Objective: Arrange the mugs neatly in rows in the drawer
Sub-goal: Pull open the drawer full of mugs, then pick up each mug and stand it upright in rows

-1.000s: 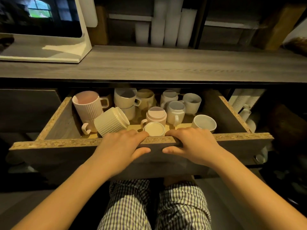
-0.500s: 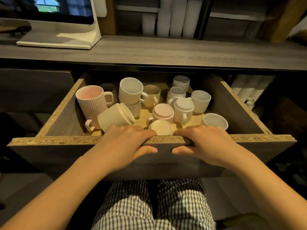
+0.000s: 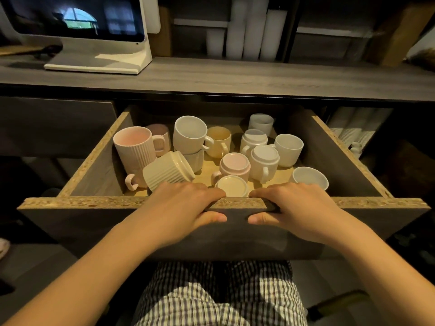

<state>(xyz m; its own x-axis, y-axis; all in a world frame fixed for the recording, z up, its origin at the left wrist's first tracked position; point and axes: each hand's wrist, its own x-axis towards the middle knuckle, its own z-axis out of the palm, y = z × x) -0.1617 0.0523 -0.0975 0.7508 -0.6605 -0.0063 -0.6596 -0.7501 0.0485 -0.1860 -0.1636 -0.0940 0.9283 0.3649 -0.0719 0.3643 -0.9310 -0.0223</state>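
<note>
Mugs [image 3: 235, 168] beyond both hands' grip [image 3: 237, 208].

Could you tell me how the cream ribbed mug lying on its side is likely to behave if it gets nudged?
The ribbed mug lies tilted on its round side against the pink mug, so it may roll. It looks ceramic, so probably stiff, breakable, and heavy for its size. The ribs should aid grip.

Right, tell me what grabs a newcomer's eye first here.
The open drawer, full of jumbled mugs: some upright, some upside down, and a cream ribbed mug tipped on its side at front left. Next, the left hand and right hand gripping the drawer's front edge. The monitor sits on the counter, upper left.
</note>
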